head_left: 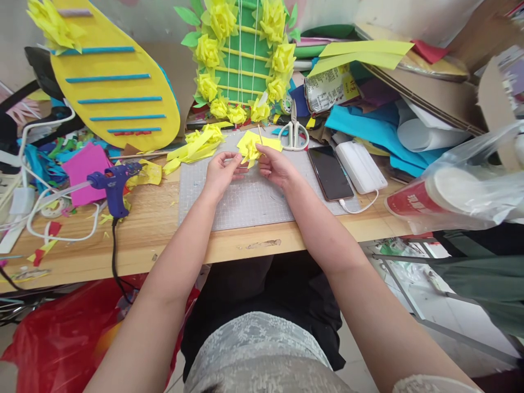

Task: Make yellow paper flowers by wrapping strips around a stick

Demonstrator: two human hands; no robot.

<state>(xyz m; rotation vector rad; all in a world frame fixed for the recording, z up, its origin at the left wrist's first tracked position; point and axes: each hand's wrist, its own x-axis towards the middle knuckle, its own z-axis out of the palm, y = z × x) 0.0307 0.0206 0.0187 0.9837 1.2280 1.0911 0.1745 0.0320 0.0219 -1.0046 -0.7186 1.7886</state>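
Above the grey cutting mat [196,199], my two hands meet at a small crumpled piece of yellow paper [249,153]. My left hand [224,172] pinches its left edge between thumb and forefinger. My right hand [275,165] is closed on a thin stick [260,134] that pokes up by the thumb, against the paper. Its lower end is hidden. Behind the fingers lie more flat yellow paper pieces [271,141], and a heap of cut yellow paper strips [198,144] is to the left. White-handled scissors [293,134] rest just right of the paper.
A blue glue gun [112,188] stands at left, its black cable over the table edge. At right are a phone [331,172], a cabled white power bank [361,166] and a bagged cup [426,194]. Behind stand a yellow board [118,90] and a flower-edged green board [241,60].
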